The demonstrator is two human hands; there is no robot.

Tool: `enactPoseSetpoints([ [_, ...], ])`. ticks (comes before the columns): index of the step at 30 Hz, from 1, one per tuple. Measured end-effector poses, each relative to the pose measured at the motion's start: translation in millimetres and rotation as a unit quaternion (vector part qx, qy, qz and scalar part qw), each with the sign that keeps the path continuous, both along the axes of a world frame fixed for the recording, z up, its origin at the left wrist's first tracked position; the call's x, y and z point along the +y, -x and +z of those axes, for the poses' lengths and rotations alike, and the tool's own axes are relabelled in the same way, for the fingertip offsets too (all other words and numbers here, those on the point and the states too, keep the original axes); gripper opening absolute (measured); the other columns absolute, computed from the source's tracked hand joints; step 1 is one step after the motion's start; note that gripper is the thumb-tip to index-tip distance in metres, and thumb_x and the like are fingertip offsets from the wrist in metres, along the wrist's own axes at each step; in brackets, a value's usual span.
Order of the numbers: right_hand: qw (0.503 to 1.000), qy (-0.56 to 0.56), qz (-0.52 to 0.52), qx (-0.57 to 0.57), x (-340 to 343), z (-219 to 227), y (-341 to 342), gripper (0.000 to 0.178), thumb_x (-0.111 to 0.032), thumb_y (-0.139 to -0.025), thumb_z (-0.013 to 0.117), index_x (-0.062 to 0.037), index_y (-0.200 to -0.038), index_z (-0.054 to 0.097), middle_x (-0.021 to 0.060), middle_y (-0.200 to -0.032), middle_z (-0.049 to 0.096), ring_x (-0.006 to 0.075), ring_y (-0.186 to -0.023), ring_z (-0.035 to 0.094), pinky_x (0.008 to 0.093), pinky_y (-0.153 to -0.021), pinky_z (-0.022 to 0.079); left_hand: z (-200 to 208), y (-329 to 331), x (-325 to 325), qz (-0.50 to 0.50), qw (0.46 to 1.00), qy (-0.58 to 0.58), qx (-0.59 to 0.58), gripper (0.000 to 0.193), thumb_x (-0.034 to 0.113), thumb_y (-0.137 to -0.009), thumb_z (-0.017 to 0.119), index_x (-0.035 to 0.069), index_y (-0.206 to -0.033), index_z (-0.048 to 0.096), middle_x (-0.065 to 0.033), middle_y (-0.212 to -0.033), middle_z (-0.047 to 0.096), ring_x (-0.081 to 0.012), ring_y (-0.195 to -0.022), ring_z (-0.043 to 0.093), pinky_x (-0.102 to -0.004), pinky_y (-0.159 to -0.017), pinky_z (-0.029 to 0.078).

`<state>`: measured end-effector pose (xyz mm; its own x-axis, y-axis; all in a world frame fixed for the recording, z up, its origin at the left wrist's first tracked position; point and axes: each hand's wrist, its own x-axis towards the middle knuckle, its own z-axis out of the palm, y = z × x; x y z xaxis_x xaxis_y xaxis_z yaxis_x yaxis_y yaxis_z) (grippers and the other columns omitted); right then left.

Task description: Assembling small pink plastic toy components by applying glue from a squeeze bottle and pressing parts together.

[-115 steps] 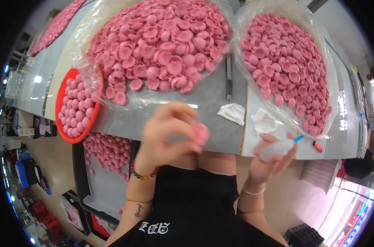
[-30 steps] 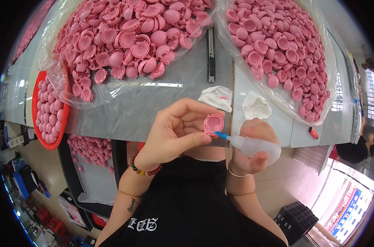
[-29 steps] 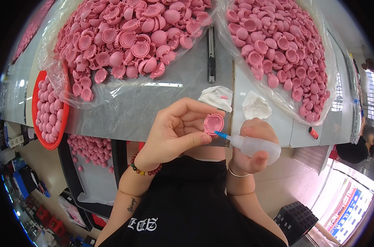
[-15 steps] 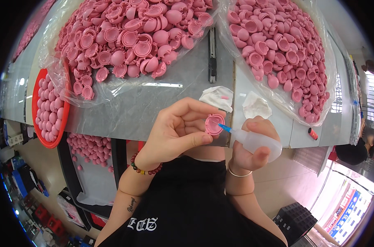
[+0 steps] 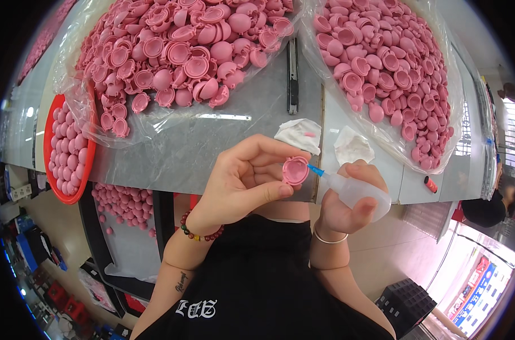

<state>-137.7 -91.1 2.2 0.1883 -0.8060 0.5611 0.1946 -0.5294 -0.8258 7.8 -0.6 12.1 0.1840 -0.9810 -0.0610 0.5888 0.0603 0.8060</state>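
Between thumb and fingertips, my left hand (image 5: 243,178) pinches a pink plastic half-shell (image 5: 295,171), its hollow side facing up. My right hand (image 5: 348,209) grips a translucent white squeeze bottle (image 5: 362,195) lying tilted across the palm. Its thin blue nozzle (image 5: 316,170) points left, with the tip at the shell's right rim; whether it touches cannot be made out. A crumpled white tissue (image 5: 298,135) with a pink mark lies just beyond the shell, and a second white tissue (image 5: 352,145) sits beyond the bottle.
Pink half-shells (image 5: 178,54) heap on clear plastic at the far left, with another bagged heap (image 5: 388,68) at far right. A black utility knife (image 5: 292,76) lies between them. A red basket (image 5: 70,195) holds pink balls. A tray of pink balls (image 5: 124,204) stands below the grey tabletop (image 5: 172,164).
The bottle and my right hand have shifted slightly right, drawing the blue nozzle from inside the shell to its right rim. My left hand keeps its place with the shell.
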Motion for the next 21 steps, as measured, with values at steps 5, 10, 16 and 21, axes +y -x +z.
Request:
enactPoseSetpoints([
  [5, 1.0, -0.004, -0.027, -0.015, 1.5, 1.7, -2.8, 0.051, -0.042, -0.084, 0.049, 0.0079, -0.078, 0.058, 0.0058, -0.059, 0.043, 0.0116, -0.052, 0.034, 0.0256, -0.048, 0.022, -3.5, 0.8, 4.1, 0.039, 0.998, 0.041, -0.021, 0.037, -0.01, -0.079, 0.06, -0.005, -0.113, 0.048, -0.0174, -0.118, 0.055, -0.0173, -0.102, 0.058, -0.0288, -0.088, 0.049],
  [10, 1.0, -0.001, -0.021, -0.001, 5.6, 1.9, -2.4, 0.051, -0.042, -0.083, 0.049, 0.0076, -0.077, 0.057, 0.0075, -0.057, 0.044, 0.013, -0.05, 0.036, 0.0257, -0.047, 0.024, -4.1, 1.4, 6.2, 0.081, 0.995, 0.046, -0.036, 0.037, -0.009, -0.08, 0.06, -0.006, -0.114, 0.046, -0.0185, -0.118, 0.055, -0.0176, -0.1, 0.059, -0.0286, -0.087, 0.049],
  [16, 0.997, 0.026, 0.069, 0.021, 3.6, 0.2, -1.5, 0.051, -0.044, -0.083, 0.05, 0.0069, -0.078, 0.057, 0.0102, -0.061, 0.047, 0.0162, -0.05, 0.041, 0.0267, -0.046, 0.027, -3.4, 1.2, 4.3, 0.093, 0.994, 0.049, -0.038, 0.037, -0.009, -0.079, 0.061, -0.005, -0.114, 0.046, -0.0183, -0.118, 0.055, -0.0178, -0.098, 0.06, -0.0288, -0.087, 0.049],
  [21, 0.993, -0.018, -0.011, -0.118, -3.9, -11.4, 10.6, 0.054, -0.044, -0.083, 0.054, 0.0071, -0.102, 0.053, 0.0129, -0.071, 0.052, 0.0172, -0.057, 0.044, 0.0276, -0.048, 0.031, -5.7, -3.4, 2.8, 0.069, 0.996, 0.062, -0.001, 0.039, -0.008, -0.079, 0.062, -0.005, -0.114, 0.046, -0.0185, -0.117, 0.056, -0.0186, -0.097, 0.061, -0.0289, -0.086, 0.05],
])
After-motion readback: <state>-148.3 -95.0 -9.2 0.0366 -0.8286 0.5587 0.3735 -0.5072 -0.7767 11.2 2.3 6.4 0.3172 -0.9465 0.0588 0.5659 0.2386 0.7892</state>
